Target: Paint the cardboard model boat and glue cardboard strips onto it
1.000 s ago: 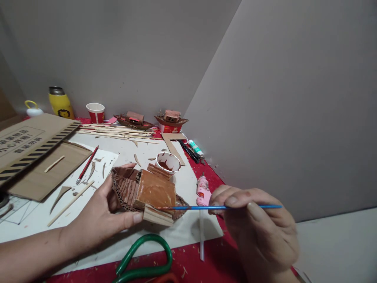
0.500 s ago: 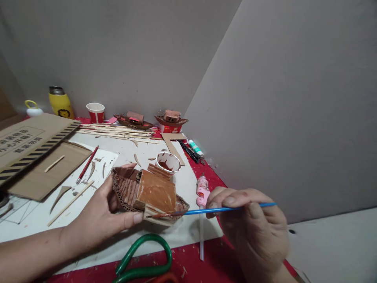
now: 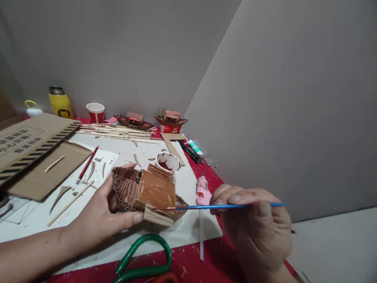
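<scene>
A cardboard model boat (image 3: 157, 190) with a brown-painted roof is in my left hand (image 3: 101, 214), the thumb along its near side and the other fingers partly hidden behind it. My right hand (image 3: 256, 224) pinches a thin blue paintbrush (image 3: 203, 206), held almost level. The brush's reddish-brown tip lies at the near edge of the roof, just above a bare tan side flap. Right behind the boat stands a white cup (image 3: 167, 162) with brown paint inside.
Green-handled scissors (image 3: 144, 271) lie at the near edge. A pink glue gun (image 3: 202, 190) is beyond my right hand. Farther back are wooden sticks (image 3: 118, 130), two finished-looking boats (image 3: 171, 118), a red-and-white cup (image 3: 96, 113), a yellow bottle (image 3: 61, 103) and cardboard sheets (image 3: 32, 137).
My right hand has moved slightly right, and the brush tip has shifted up and right from the bare side flap to the roof's near edge. My left hand and the boat have barely moved.
</scene>
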`<action>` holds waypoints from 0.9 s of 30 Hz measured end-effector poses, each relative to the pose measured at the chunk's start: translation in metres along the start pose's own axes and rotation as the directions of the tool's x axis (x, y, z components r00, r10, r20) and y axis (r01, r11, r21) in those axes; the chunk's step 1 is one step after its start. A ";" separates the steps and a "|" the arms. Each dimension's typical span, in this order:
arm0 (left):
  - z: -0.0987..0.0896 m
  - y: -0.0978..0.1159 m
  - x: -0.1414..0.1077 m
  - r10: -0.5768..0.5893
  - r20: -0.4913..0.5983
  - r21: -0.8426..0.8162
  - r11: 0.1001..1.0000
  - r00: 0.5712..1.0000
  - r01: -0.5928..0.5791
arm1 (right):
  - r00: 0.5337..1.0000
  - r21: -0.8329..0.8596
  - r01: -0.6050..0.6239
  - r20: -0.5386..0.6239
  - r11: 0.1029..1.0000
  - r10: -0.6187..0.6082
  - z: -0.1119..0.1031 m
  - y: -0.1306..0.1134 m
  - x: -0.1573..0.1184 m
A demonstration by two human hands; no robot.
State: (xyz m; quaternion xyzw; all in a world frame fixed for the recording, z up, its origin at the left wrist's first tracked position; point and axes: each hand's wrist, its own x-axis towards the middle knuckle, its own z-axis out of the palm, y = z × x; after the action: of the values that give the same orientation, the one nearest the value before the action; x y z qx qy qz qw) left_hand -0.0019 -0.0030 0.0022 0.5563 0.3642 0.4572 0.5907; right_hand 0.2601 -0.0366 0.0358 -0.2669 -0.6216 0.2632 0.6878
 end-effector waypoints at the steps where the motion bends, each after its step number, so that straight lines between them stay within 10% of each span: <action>1: 0.001 0.001 0.000 -0.001 -0.002 0.004 1.000 1.000 0.001 | 1.000 -0.005 -0.004 0.030 1.000 0.004 -0.001 0.001 -0.002; 17: 0.001 0.004 0.002 -0.031 0.015 -0.080 0.996 0.999 0.032 | 0.998 0.005 -0.040 -0.046 0.999 0.040 -0.004 -0.005 0.001; 27: 0.003 0.006 0.003 -0.028 0.019 -0.137 0.990 0.999 0.030 | 0.967 -0.101 0.020 0.253 0.995 0.006 -0.015 -0.006 -0.008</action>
State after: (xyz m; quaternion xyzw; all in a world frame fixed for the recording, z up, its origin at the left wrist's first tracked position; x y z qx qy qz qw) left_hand 0.0017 -0.0010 0.0088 0.5127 0.3349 0.4677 0.6373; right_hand 0.2749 -0.0466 0.0330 -0.2641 -0.7180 0.2601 0.5892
